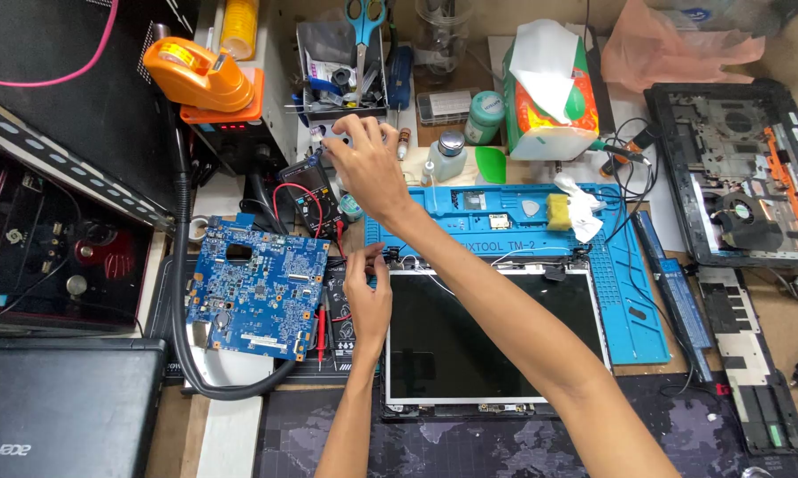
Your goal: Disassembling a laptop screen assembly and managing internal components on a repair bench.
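Two hands work at the bench's middle. The right hand (363, 164), arm crossed over the left, pinches a small pale object I cannot identify, just beyond the black multimeter (308, 190) toward the far edge. The left hand (368, 296) lies nearer, fingers curled by the red probe (321, 323), between blue circuit board (253, 288) and laptop screen (492, 332).

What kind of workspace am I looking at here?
Most likely an electronics repair bench: a bare blue circuit board, a multimeter with red and black leads, and an opened laptop chassis lie around the hands.
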